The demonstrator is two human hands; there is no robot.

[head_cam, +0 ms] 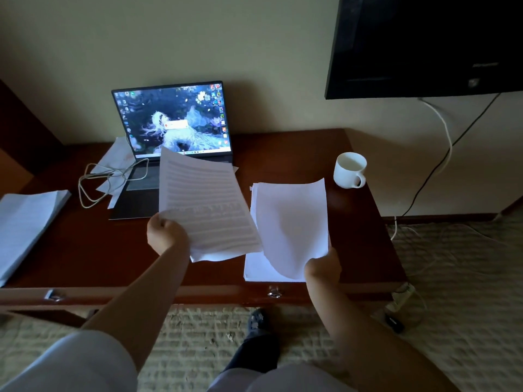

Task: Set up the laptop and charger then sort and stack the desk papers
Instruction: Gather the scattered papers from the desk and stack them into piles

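printed sheets [206, 205] in left hand [165, 232]

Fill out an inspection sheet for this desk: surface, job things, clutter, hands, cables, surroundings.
Surface: dark wooden desk, drawer handles along its front.
Job things: laptop open, screen lit; paper stack at right front; another paper pile at left edge; loose sheets beside the laptop.
Clutter: white mug, back right.
Hands: left hand grips printed sheets; right hand holds a blank-looking sheet over the stack.
Cables: white cable coiled over the laptop's left side; cords hang down the wall.
Surroundings: wall television, carpet.
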